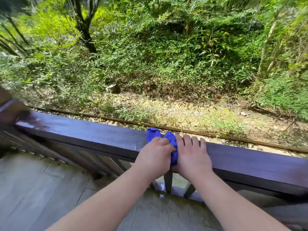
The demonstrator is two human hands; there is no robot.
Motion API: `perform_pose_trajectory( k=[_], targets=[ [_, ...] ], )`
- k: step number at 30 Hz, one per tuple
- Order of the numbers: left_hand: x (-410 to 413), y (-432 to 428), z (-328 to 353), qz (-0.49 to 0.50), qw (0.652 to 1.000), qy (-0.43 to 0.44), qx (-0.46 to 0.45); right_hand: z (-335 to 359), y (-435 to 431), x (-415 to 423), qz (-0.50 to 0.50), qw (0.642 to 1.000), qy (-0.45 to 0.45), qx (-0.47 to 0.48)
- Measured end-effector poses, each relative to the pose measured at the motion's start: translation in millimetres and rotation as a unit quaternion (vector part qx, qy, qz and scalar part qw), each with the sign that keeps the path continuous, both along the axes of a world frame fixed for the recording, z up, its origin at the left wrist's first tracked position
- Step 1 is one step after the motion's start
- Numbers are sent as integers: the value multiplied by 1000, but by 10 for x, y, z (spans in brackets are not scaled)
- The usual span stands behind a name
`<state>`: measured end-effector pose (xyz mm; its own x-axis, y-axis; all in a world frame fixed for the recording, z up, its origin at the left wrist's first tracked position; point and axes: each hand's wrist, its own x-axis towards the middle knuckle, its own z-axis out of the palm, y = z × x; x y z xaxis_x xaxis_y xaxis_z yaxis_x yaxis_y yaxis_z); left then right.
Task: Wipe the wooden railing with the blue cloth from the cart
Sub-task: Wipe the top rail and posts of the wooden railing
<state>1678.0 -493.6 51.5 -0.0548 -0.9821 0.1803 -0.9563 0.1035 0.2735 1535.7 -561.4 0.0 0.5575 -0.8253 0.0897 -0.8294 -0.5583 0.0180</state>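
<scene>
Head camera looks down, close over railing [86,134].

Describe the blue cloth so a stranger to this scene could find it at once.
Find the dark wooden railing that runs across the lower half of the view, with green undergrowth beyond it. Near its middle, two bare hands meet on the top rail: the left hand and the right hand. The blue cloth is bunched between them, the only vivid blue thing against brown wood and greenery.

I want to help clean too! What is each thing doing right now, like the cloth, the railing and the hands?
Bright blue cloth: bunched up, lying on the railing between both hands.
Dark wooden railing: level, top looks shiny.
Left hand: grip closed on the cloth.
Right hand: flat on the railing, fingers spread, touching the cloth.
</scene>
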Motion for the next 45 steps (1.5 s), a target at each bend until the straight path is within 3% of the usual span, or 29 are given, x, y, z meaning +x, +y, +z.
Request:
perform_pose_trajectory(
  k=[10, 18, 25, 36, 45],
  targets=[
    [272, 5, 0, -55, 998, 23, 24, 74, 2, -47, 10, 999, 17, 26],
    [1065, 158, -86, -70, 997, 27, 29, 69, 28, 50, -27, 998, 32, 36],
    [2052, 343, -96, -68, 997, 16, 24, 142, 287, 1166, -11, 997, 35, 72],
    [3907, 879, -123, 13, 1000, 16, 18, 128, 634, 3156, 18, 997, 26, 67],
    [4303, 1062, -188, 99, 994, 38, -24, 67, 711, 3582, 10, 998, 48, 31]
  ],
)
